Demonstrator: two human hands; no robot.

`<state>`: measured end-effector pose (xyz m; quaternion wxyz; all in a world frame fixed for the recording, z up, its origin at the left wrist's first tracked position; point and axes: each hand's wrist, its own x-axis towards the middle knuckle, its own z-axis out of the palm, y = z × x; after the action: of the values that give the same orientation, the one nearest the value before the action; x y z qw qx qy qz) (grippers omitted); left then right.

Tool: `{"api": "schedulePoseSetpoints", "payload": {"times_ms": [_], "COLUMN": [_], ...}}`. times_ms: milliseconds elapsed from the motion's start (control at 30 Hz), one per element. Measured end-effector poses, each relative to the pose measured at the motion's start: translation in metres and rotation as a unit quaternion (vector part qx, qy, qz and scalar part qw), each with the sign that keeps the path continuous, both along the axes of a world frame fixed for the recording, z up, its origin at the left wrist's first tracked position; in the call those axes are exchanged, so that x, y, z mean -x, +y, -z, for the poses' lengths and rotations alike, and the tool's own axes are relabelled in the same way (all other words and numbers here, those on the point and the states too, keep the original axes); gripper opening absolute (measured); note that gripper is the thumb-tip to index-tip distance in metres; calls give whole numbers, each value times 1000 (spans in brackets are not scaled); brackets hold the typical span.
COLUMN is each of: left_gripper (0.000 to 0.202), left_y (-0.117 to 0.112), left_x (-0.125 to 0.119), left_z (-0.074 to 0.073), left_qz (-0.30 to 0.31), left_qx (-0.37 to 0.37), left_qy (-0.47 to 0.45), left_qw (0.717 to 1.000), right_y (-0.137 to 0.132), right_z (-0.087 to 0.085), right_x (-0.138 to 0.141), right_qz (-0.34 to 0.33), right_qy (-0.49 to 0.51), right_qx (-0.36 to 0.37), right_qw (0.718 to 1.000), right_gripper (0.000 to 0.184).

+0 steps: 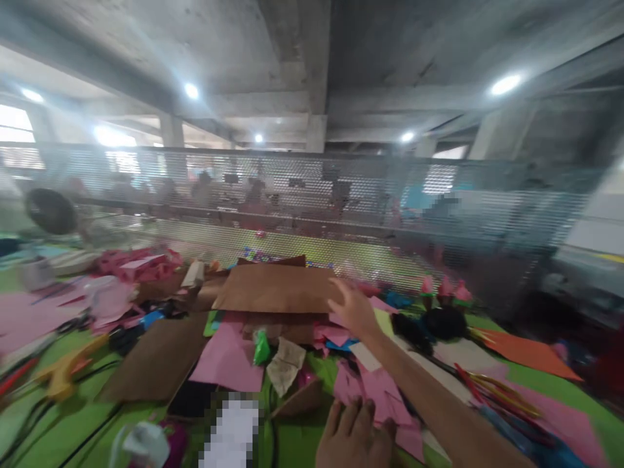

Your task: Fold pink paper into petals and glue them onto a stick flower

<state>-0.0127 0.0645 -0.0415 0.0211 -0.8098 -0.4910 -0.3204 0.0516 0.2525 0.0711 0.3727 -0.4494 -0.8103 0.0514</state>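
My right hand [355, 308] reaches forward from the lower right, its fingers apart at the right edge of a brown cardboard box [280, 289]. Whether the fingertips touch the cardboard is hard to tell. Low in the view, my left hand [355, 434] lies palm down with fingers stretched over pink sheets [385, 403]; nothing shows in it. Between the hands and the box are a crumpled beige piece [286, 365], a bright green crumpled piece [262, 348] and a small brown cardboard piece [299, 398].
A yellow glue gun [61, 374] lies left on the green table, near a flat brown cardboard sheet [156, 357]. Red and yellow loops [502, 393] and an orange sheet [529, 351] lie right. A perforated metal screen [292, 221] stands behind, with blurred people beyond.
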Motion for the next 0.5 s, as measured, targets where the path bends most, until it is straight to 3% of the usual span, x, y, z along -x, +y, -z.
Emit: {"api": "schedulePoseSetpoints", "payload": {"times_ms": [100,200,267,367,433,500], "left_gripper": [70,74,81,85,89,97], "left_y": [-3,-2,8,39,66,90], "left_x": [17,24,28,40,52,65], "left_z": [-47,-90,-107,-114,-110,-101], "left_qz": [19,-34,-69,-161,-263,-313], "left_qx": [109,150,150,124,111,115], "left_qy": [-60,-118,-110,-59,-2,4], "left_qw": [992,981,980,977,958,943], "right_y": [27,42,42,36,33,32], "right_z": [3,10,17,25,29,28], "right_x": [-13,-10,-2,13,21,26], "right_qz": [10,-9,-23,-33,-34,-40], "right_qy": [92,156,190,230,246,250], "right_qx": [102,212,271,323,345,364], "right_qw": [990,965,943,917,905,897], "right_gripper": [35,32,32,32,33,33]}}
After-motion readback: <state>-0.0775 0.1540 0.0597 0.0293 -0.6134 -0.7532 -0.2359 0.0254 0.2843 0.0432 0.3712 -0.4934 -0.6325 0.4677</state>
